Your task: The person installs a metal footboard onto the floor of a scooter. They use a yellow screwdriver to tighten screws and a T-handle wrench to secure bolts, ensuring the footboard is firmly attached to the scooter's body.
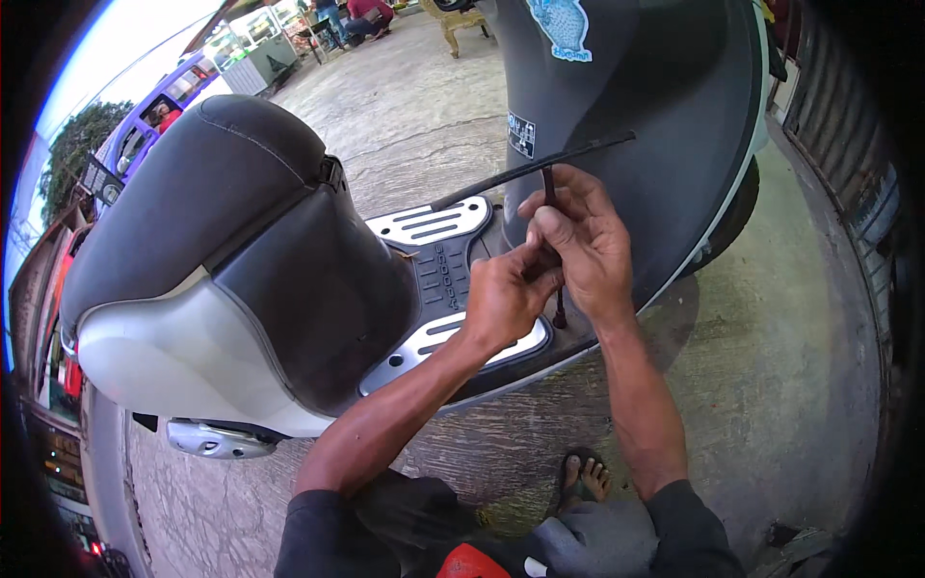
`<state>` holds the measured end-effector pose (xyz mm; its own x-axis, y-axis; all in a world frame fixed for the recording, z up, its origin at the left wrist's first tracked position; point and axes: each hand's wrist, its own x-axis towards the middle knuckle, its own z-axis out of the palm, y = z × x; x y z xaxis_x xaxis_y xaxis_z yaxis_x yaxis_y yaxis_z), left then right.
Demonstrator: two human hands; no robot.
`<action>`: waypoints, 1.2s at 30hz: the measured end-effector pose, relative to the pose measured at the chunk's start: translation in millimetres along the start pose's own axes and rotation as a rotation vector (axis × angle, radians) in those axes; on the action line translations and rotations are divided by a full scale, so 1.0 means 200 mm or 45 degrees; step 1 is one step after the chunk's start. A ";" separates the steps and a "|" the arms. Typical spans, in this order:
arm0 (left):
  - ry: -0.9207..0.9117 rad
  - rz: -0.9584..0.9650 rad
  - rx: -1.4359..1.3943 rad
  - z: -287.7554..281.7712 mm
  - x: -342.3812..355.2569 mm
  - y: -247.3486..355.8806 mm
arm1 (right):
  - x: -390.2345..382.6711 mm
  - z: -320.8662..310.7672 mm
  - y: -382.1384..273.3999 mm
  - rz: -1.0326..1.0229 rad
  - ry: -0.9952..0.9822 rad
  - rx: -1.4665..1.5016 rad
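- The rod [533,170] was thin, long and black, slanting up to the right above the scooter [289,279] footboard.
- A short dark stem hung from it, ending in a small knob.
- The left hand [503,299] pinched the stem.
- The right hand [583,241] closed around the stem just under the rod.

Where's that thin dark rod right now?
In the head view, right of centre: the thin dark rod stands upright, pinched between the left hand and right hand, over the scooter's footboard, just behind the front panel.
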<state>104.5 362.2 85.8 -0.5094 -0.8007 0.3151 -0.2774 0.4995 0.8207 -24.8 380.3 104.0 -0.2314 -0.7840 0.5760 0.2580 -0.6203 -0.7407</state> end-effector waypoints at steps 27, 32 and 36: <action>-0.105 -0.022 0.180 0.04 0.08 0.01 | -0.04 -0.09 -0.06 -0.030 -0.084 -0.381; -0.425 -0.016 0.045 -0.01 0.11 0.01 | -0.04 -0.09 -0.10 0.063 -0.051 -0.424; -0.288 0.051 0.240 0.02 0.10 0.01 | -0.06 -0.07 -0.10 0.021 -0.043 -0.347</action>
<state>91.2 348.9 92.4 -0.6858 -0.6957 0.2136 -0.3892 0.5986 0.7002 -40.3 401.9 106.6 -0.1966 -0.7970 0.5711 -0.0015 -0.5823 -0.8130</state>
